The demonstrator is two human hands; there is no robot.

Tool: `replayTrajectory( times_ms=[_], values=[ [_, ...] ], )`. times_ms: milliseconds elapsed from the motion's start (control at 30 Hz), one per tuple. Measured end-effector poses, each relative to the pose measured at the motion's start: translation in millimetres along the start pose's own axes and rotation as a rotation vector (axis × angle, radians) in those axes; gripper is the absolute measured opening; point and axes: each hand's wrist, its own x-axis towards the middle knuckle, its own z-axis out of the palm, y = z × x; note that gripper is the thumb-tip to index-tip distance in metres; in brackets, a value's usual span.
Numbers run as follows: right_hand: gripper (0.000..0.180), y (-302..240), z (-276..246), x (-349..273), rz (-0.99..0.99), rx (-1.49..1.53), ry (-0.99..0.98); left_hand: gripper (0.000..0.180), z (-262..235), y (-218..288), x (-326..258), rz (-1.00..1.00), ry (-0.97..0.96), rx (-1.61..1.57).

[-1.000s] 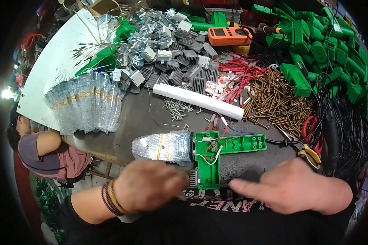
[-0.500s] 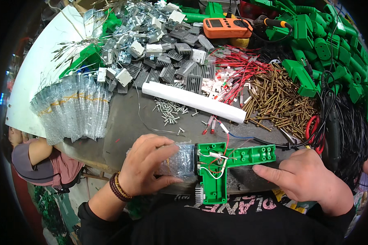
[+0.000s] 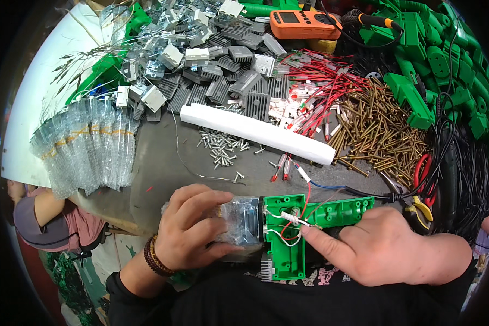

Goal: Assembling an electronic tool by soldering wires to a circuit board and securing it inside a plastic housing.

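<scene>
A dark grey surface (image 3: pixel 157 157) fills the view, crowded along its far side with parts. A white board (image 3: pixel 32 108) lies at its left edge. Beyond that edge, another person (image 3: pixel 49 217) sits lower down.

The left hand (image 3: pixel 193 228) covers most of the clear plastic bag (image 3: pixel 242 220), so its contents cannot be told. The right hand (image 3: pixel 380 247) hides the lower edge of the green housing (image 3: pixel 309 217). The person (image 3: pixel 49 217) beside the surface is cut off by the dark rim. The black cables (image 3: pixel 467 179) blur into shadow.
</scene>
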Motion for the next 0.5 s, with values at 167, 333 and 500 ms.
replayTrajectory(
  times_ms=[167,333,500],
  values=[
    [0.052,-12,4,10,-0.018,-0.139,-0.012,0.040,1,0,2,-0.005,0.004,-0.010],
    [0.047,-22,-2,22,0.114,-0.122,-0.100,0.039,0,6,4,-0.013,-0.007,0.038],
    [0.053,-30,-8,38,0.100,-0.088,-0.169,0.044,-4,12,20,0.081,-0.106,0.077]
  ],
)
